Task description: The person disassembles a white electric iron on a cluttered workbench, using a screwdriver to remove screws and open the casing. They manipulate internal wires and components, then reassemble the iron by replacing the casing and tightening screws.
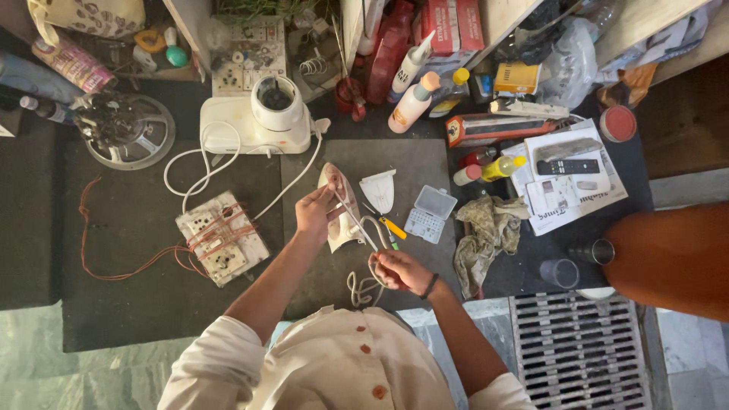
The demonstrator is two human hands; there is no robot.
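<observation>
A white and pink clothes iron (pixel 339 209) lies tilted on the dark mat (pixel 152 304), partly taken apart. My left hand (pixel 315 210) grips its body. My right hand (pixel 396 269) holds the iron's white cord (pixel 366 285), which loops below my hands. A thin tool or wire (pixel 355 220) runs from the iron toward my right hand. A detached white cover piece (pixel 378 190) lies just right of the iron. A yellow-handled screwdriver (pixel 391 227) rests beside it.
A white mixer base (pixel 254 121), a switchboard (pixel 222 237) with orange wires, a clear screw box (pixel 430 214), a rag (pixel 486 231), bottles, a remote (pixel 568 166) on papers, two cups and a floor grate (pixel 577 349) surround me. An orange-clad person (pixel 672 258) sits right.
</observation>
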